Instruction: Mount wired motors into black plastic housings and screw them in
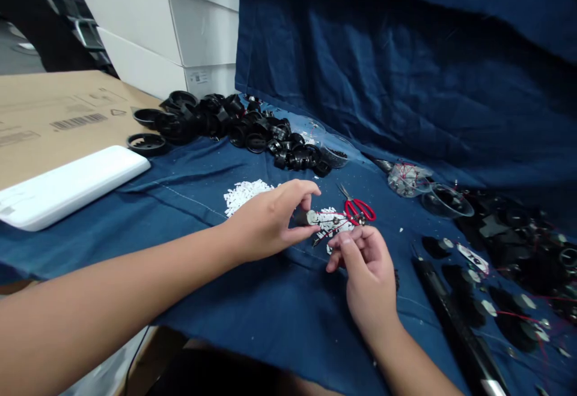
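My left hand (270, 219) holds a small cylindrical motor (311, 217) between thumb and fingers, its pale end facing right. Thin red and black wires (331, 214) run from that end toward my right hand (367, 276). The right thumb and fingers are pinched together; what lies between the tips is too small to make out. Red-handled scissors (358, 211) lie just beyond my hands, blades pointing away. Small white plastic pieces (246, 194) are heaped behind the left hand, and more are scattered beneath the wires.
Black plastic housings (256, 131) are piled at the back. A white device (74, 187) and cardboard (58, 107) occupy the left. To the right lie a black pen-like tool (455, 324), wired black parts (514, 318) and a clear bowl (446, 202). White boxes (202, 29) and blue cloth (396, 53) rise behind.
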`<state>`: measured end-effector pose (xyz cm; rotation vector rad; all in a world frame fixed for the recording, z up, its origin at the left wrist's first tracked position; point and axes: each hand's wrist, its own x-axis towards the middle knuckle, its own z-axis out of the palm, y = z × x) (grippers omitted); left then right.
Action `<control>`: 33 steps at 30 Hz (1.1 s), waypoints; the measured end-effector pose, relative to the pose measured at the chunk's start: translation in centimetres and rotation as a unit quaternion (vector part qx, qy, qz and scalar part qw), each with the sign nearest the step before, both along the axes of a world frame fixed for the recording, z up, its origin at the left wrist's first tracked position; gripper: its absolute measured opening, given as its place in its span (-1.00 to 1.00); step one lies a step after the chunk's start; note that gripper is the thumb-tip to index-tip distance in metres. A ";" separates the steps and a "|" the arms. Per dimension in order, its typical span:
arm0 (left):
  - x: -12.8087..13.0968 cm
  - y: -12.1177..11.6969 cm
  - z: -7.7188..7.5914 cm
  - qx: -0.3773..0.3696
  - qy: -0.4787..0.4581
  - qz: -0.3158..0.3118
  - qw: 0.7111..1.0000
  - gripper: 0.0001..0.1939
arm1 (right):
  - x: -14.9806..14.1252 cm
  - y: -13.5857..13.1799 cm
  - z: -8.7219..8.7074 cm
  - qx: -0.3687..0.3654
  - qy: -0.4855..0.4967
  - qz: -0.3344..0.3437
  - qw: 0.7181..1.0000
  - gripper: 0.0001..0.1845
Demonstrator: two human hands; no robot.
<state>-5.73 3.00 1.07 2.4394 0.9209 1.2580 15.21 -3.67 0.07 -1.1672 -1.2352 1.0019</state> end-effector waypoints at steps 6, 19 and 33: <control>0.2 -0.2 0.0 0.004 -0.015 -0.023 1.000 -0.53 | -0.5 -0.8 -0.5 -0.020 -0.042 0.083 0.995 -0.67; 1.0 -0.8 -0.8 -0.003 0.013 -0.103 0.995 -0.63 | -0.9 -0.7 -0.6 -0.065 0.068 0.103 0.990 -0.59; -5.4 4.1 2.2 -0.136 0.252 0.110 0.952 -0.65 | 1.4 0.5 0.6 0.053 0.163 -0.046 0.984 -0.73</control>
